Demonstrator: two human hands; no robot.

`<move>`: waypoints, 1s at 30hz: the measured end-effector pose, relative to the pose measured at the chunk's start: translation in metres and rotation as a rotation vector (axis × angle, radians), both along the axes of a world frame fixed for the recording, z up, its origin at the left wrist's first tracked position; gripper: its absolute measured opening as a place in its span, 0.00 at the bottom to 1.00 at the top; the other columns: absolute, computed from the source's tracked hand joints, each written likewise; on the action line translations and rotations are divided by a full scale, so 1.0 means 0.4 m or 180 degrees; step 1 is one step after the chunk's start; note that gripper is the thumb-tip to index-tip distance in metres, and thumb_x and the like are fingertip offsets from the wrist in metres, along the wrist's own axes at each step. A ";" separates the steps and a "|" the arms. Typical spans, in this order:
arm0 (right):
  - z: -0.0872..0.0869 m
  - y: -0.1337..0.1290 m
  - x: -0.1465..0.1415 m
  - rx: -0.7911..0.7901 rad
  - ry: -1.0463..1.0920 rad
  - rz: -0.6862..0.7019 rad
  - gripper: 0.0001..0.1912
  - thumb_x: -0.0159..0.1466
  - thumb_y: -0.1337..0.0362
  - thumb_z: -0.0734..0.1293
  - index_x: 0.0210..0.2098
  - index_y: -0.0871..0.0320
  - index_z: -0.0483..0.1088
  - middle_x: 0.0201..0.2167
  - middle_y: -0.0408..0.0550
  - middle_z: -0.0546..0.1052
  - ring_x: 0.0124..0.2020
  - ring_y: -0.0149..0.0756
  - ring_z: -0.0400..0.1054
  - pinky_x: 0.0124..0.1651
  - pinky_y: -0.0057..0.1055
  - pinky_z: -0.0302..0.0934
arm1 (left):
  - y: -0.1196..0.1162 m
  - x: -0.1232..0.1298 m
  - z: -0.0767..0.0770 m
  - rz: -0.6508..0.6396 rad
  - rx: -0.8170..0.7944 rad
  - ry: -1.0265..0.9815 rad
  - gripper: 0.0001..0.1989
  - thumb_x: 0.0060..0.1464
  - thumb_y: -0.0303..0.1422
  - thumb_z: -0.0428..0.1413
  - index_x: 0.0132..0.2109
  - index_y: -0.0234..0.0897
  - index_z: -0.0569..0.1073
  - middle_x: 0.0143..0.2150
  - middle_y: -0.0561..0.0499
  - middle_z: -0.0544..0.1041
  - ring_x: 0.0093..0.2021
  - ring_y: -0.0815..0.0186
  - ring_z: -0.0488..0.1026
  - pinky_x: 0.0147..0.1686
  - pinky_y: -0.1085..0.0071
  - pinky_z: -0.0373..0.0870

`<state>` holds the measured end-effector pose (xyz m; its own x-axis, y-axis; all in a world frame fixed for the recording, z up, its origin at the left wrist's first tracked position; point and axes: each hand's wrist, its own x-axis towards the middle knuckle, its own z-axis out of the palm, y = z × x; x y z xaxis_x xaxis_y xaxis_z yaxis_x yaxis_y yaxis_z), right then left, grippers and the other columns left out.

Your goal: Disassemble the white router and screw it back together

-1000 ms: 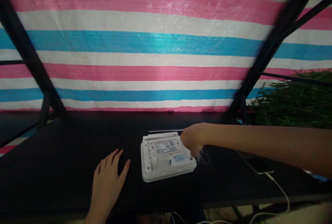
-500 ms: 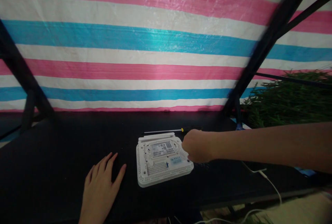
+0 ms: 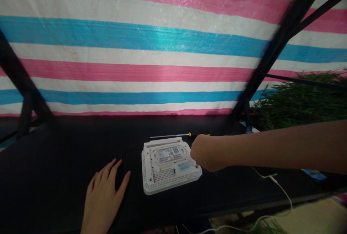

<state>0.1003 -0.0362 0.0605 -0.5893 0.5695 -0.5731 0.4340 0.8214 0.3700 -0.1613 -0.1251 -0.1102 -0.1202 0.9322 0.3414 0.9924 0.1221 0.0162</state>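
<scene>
A white router (image 3: pixel 165 169) lies underside up on the black table, with a printed label, vent holes and corner screw holes showing. At its right edge is my right hand (image 3: pixel 207 153), closed, back of the hand towards me; the fingers and whatever they hold are hidden. My left hand (image 3: pixel 104 190) rests palm down on the tabletop to the left of the router, fingers spread and holding nothing. Just behind the router lies a screwdriver (image 3: pixel 173 135) with a yellow and black handle. A tiny dark piece (image 3: pixel 125 154), perhaps a screw, sits beyond my left fingertips.
Behind the black table (image 3: pixel 54 183) hangs a striped tarp (image 3: pixel 151 71). Dark metal posts (image 3: pixel 260 71) slant upward at both sides. A white cable (image 3: pixel 282 190) hangs over the table's right front edge. Green plants (image 3: pixel 300 100) stand at the right.
The view has shifted slightly. My right hand stays at the router's right edge, its wrist slightly turned, and more of the screwdriver handle shows. My left hand stays flat.
</scene>
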 end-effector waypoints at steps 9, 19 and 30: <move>-0.006 -0.041 0.019 0.0026 0.0083 -0.0038 0.18 0.51 0.78 0.66 0.40 0.56 0.74 0.41 0.51 0.73 0.36 0.34 0.67 0.33 0.26 0.59 | 0.001 0.003 0.004 0.0015 -0.0050 0.0030 0.23 0.57 0.37 0.46 0.57 0.35 0.70 0.60 0.42 0.70 0.56 0.51 0.67 0.54 0.54 0.62; -0.020 -0.067 -0.010 0.0275 0.0067 0.0249 0.08 0.58 0.73 0.65 0.33 0.63 0.76 0.38 0.60 0.73 0.41 0.44 0.66 0.32 0.33 0.56 | -0.001 0.010 0.016 0.0107 0.0044 -0.0270 0.24 0.58 0.39 0.44 0.56 0.32 0.69 0.58 0.42 0.70 0.55 0.54 0.68 0.55 0.55 0.61; -0.016 -0.045 -0.003 0.0273 -0.0031 0.0181 0.06 0.54 0.76 0.67 0.28 0.61 0.73 0.26 0.52 0.73 0.27 0.35 0.68 0.26 0.29 0.55 | -0.005 0.014 0.017 0.0057 0.0174 -0.0544 0.23 0.58 0.39 0.45 0.55 0.33 0.70 0.57 0.41 0.71 0.56 0.52 0.68 0.56 0.52 0.59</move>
